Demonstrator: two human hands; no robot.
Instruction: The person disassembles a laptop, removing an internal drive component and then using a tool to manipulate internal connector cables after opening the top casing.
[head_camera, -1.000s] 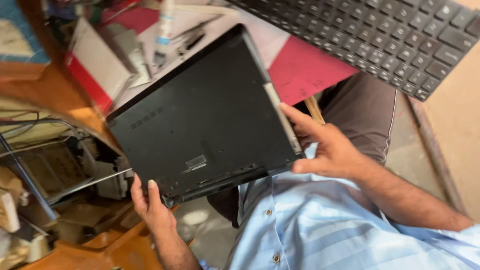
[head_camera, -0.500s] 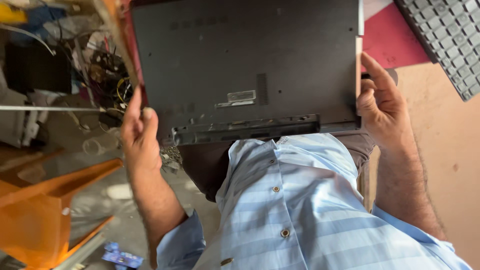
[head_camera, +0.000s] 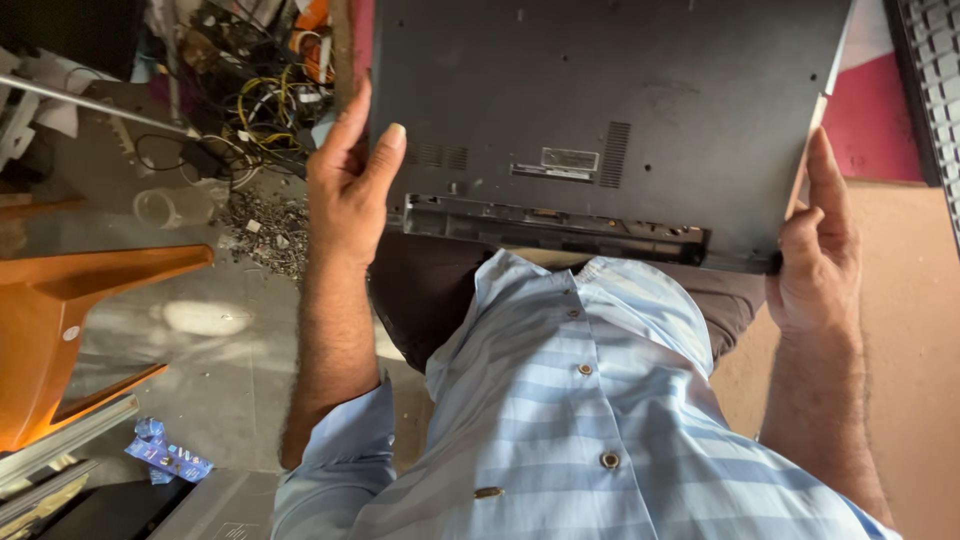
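We are holding the dark laptop base (head_camera: 610, 110) underside-up over our lap, its near edge just above the blue striped shirt (head_camera: 590, 420). Left hand (head_camera: 345, 190) is gripping its left edge, fingers closed around it; right hand (head_camera: 815, 260) is clasping the right corner. Left of us, bare floor (head_camera: 200, 350) is lying open between an orange chair (head_camera: 70, 320) and tangled cables (head_camera: 260, 90).

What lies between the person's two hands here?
In the head view, the dark grey laptop, underside up, spans the gap between the left hand and right hand, each gripping one side edge.
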